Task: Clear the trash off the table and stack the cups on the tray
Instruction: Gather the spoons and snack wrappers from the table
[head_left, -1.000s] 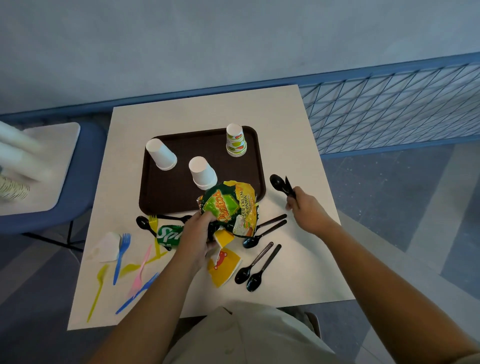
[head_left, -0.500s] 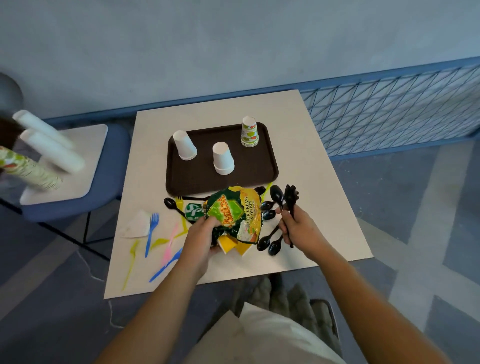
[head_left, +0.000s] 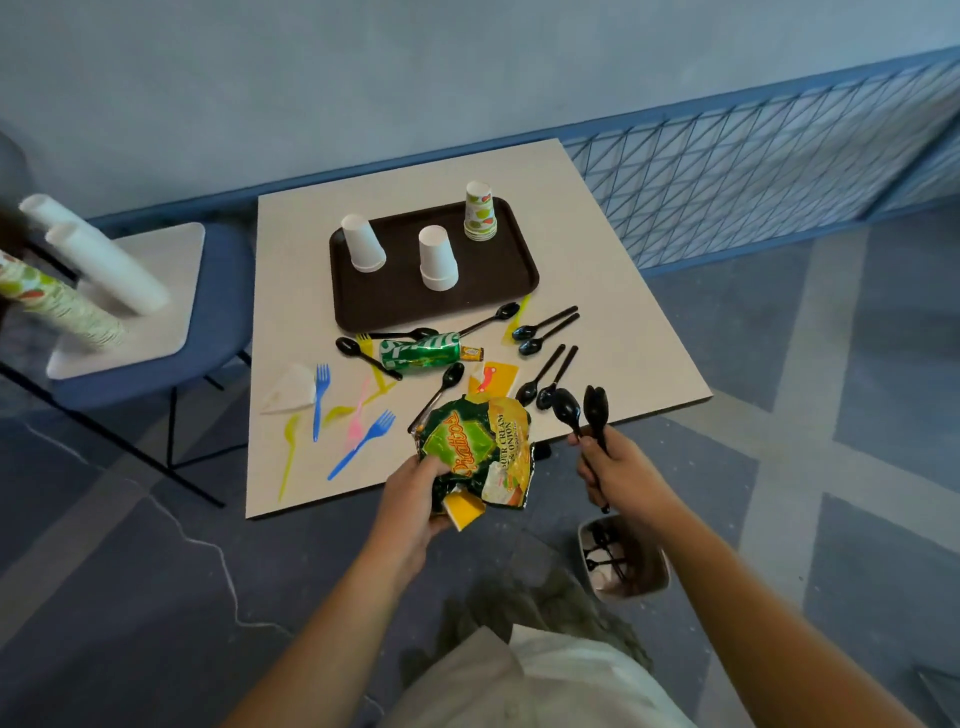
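My left hand (head_left: 413, 496) grips a crumpled green and yellow chip bag (head_left: 478, 449) with a yellow wrapper under it, held past the table's near edge. My right hand (head_left: 621, 475) holds a bunch of black plastic spoons (head_left: 582, 410) upright. On the brown tray (head_left: 511, 280) stand two upturned white cup stacks (head_left: 362, 243) (head_left: 438, 258) and a patterned cup stack (head_left: 479, 211). A green soda can (head_left: 421, 351), several black spoons (head_left: 545, 327), coloured forks (head_left: 363, 441), a napkin (head_left: 291, 396) and a yellow wrapper (head_left: 493, 376) lie on the white table (head_left: 623, 332).
A small bin (head_left: 623, 558) with black cutlery inside stands on the floor below my right hand. A blue chair (head_left: 208, 312) is left of the table, with tilted cup stacks (head_left: 98, 260) at the far left. A blue mesh railing (head_left: 753, 171) runs behind on the right.
Both hands have drawn back from the table toward me, carrying the chip bag and the spoons past the near edge. The view has pulled back, and the floor bin has come into sight.
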